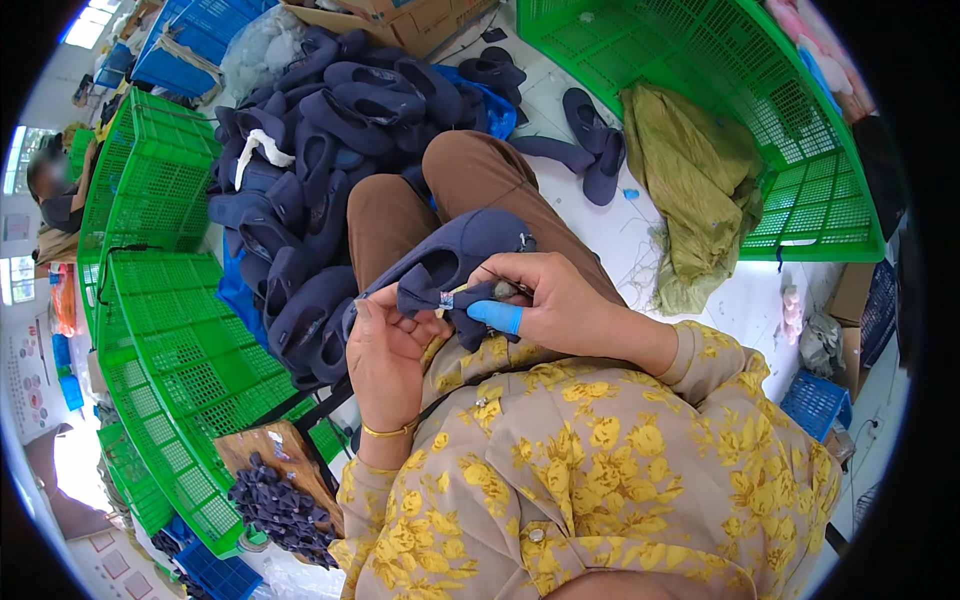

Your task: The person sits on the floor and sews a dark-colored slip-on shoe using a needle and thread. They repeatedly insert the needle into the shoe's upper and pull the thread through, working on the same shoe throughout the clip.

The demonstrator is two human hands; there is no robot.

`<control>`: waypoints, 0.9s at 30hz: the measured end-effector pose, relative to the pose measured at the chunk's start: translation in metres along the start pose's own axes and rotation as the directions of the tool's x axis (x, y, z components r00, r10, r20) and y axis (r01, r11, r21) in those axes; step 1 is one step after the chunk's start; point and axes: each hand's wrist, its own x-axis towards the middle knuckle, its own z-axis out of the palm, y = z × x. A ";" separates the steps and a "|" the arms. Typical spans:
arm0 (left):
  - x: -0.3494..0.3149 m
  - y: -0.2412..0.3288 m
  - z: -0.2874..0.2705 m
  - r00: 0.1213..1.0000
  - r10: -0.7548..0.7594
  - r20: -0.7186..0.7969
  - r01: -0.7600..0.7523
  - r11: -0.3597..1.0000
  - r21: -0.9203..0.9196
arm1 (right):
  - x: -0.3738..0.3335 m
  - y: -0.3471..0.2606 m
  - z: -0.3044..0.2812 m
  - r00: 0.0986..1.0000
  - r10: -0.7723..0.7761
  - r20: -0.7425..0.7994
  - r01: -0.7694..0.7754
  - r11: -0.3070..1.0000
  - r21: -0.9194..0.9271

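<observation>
A dark blue fabric bow (441, 297) with a small pale, patterned band round its middle is stretched between my hands over my lap. My left hand (388, 362), a gold bangle at the wrist, has its fingers curled in at the bow's left end. My right hand (565, 305) pinches the other end, a blue cover on its thumb. Something small and dark also shows between the right fingers; its kind is unclear. Just behind the bow, a dark blue slip-on shoe (480, 235) rests on my thighs, partly hidden by both hands.
A large heap of dark blue shoes (345, 110) lies beyond my knees to the left. Green crates (190, 330) line the left; another green crate (815, 180) holds an olive cloth (690, 180) at right. Many small dark bows (285, 505) lie by a wooden board (265, 447).
</observation>
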 end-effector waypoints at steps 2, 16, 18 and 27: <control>-0.002 0.001 -0.006 1.000 0.006 0.009 -0.006 1.000 0.016 | 0.000 0.000 0.000 0.998 -0.066 -0.010 0.065 0.993 -0.099; -0.010 0.010 0.001 0.996 0.026 0.080 -0.054 0.928 0.368 | -0.002 -0.005 -0.005 0.977 -0.211 -0.010 0.207 0.966 -0.156; -0.014 0.012 0.002 0.990 0.009 0.139 -0.070 0.897 0.437 | 0.003 0.002 -0.004 0.996 -0.027 0.083 0.033 0.997 -0.069; -0.012 0.014 -0.001 0.972 0.030 0.232 -0.120 0.915 0.384 | 0.004 0.006 -0.003 0.993 0.077 0.093 -0.094 0.978 0.186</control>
